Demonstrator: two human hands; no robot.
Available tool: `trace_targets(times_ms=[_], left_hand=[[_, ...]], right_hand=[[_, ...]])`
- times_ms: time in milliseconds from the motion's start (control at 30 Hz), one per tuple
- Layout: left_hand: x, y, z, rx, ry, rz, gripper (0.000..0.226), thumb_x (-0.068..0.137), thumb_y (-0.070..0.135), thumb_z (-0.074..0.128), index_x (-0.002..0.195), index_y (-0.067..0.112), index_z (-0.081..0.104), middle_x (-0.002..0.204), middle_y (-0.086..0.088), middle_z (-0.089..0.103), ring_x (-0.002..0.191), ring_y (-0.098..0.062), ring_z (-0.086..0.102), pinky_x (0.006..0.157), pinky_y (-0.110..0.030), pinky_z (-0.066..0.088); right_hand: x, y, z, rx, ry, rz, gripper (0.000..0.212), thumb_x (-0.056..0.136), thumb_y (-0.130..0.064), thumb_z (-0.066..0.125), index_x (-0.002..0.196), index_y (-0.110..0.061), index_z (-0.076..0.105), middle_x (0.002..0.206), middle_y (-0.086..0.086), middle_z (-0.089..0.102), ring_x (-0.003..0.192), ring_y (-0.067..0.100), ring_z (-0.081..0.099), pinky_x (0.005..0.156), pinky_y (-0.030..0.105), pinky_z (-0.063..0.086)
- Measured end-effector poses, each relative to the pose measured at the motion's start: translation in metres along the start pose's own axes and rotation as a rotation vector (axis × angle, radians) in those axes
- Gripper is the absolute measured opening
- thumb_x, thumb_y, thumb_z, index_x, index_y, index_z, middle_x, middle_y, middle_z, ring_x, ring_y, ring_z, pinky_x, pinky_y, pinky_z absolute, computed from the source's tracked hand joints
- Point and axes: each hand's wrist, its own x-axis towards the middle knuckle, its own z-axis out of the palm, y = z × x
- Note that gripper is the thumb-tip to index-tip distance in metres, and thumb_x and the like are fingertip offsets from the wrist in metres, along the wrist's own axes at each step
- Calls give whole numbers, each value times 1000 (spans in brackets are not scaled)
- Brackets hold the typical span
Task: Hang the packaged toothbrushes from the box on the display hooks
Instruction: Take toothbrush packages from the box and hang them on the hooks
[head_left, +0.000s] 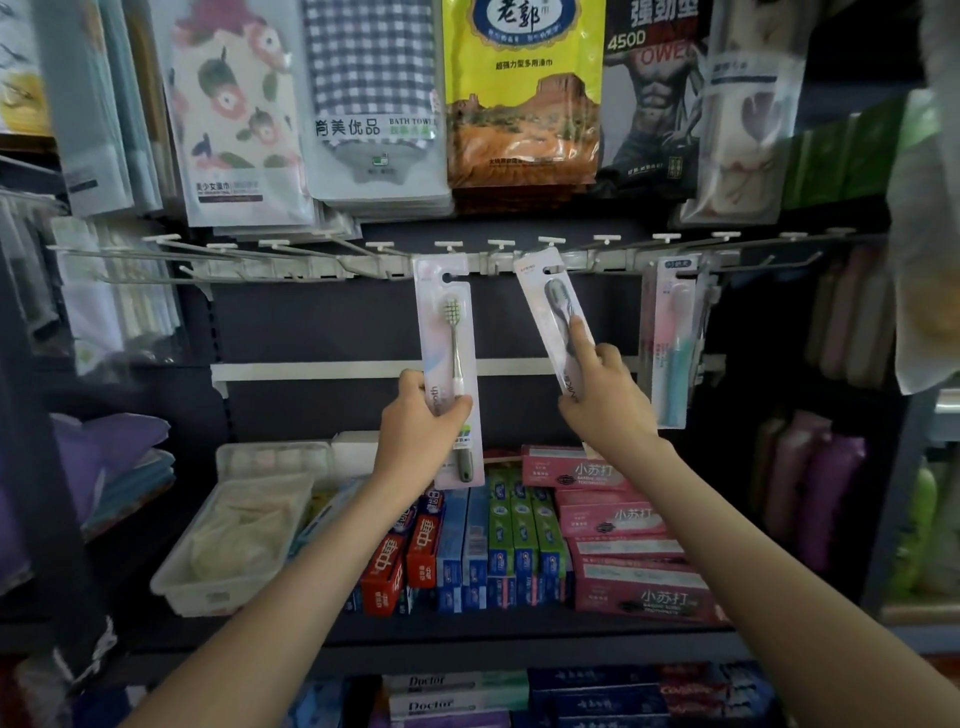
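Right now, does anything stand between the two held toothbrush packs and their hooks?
Nothing visible does. The green toothbrush pack in the left hand and the tilted dark toothbrush pack in the right hand have their tops at the hook row.

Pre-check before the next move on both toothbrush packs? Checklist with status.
1. Left hand grips green toothbrush pack: ok.
2. Right hand grips grey toothbrush pack: ok.
3. Green pack upright under hook rail: ok.
4. Grey pack upright: not ok, top leans left.
5. Hang holes threaded: cannot tell.
6. Clearance from hung pink-and-blue pack: ok.
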Motion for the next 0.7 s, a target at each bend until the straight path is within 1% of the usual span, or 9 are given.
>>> trace_targets(times_ms=[67, 133, 233, 367, 500, 633, 700], left_hand=[[2, 2, 3, 4, 4, 4, 29, 89, 32, 65, 100, 13, 46, 83, -4, 59, 64, -9, 52, 47, -14, 35], [5, 3, 7, 0, -1, 11, 29, 89, 32, 65, 100, 13, 46, 83, -5, 60, 64, -9, 52, 46, -13, 36], [9, 6, 15, -10, -13, 17, 29, 89, 31, 65, 100, 12, 46, 82, -5, 60, 63, -8, 52, 46, -12, 38], [15, 10, 23, -26, -11, -3, 28, 89, 30, 66, 102, 13, 47, 85, -3, 61, 66, -9, 54, 51, -17, 37], [22, 14, 26, 2, -29, 17, 31, 90, 30, 64, 104, 9, 46, 74, -1, 52, 61, -14, 49, 51, -24, 36], [27, 15, 26, 30, -12, 16, 29, 91, 30, 63, 100, 11, 44, 70, 2, 47, 59, -12, 46, 48, -23, 33], [28, 13, 26, 36, -5, 19, 29, 90, 30, 63, 99, 11, 43, 69, 2, 48, 58, -12, 46, 45, -19, 32]], right_hand=[[-3, 3, 1, -13, -21, -38, 89, 88, -14, 57, 152, -32, -2, 131, 7, 38, 100, 27, 49, 56, 33, 44], [-5, 6, 3, -43, -46, -61, 90, 87, -12, 56, 152, -33, -3, 133, 6, 36, 105, 26, 47, 58, 33, 46], [1, 11, 2, -73, -53, -28, 90, 86, -9, 55, 152, -33, -2, 134, 7, 36, 108, 28, 45, 63, 35, 46], [15, 9, 0, -132, -84, -26, 90, 88, -9, 55, 153, -31, -3, 135, 8, 35, 113, 28, 43, 64, 33, 41], [24, -3, 5, -133, -100, 6, 93, 88, -8, 55, 153, -29, -8, 135, 9, 34, 117, 28, 41, 66, 32, 40], [24, -3, 16, -81, -84, 19, 93, 87, -7, 55, 152, -29, -8, 134, 10, 33, 114, 29, 41, 63, 33, 40], [21, 3, 20, -52, -73, 1, 92, 86, -8, 55, 152, -30, -6, 133, 9, 34, 112, 29, 41, 65, 34, 42]])
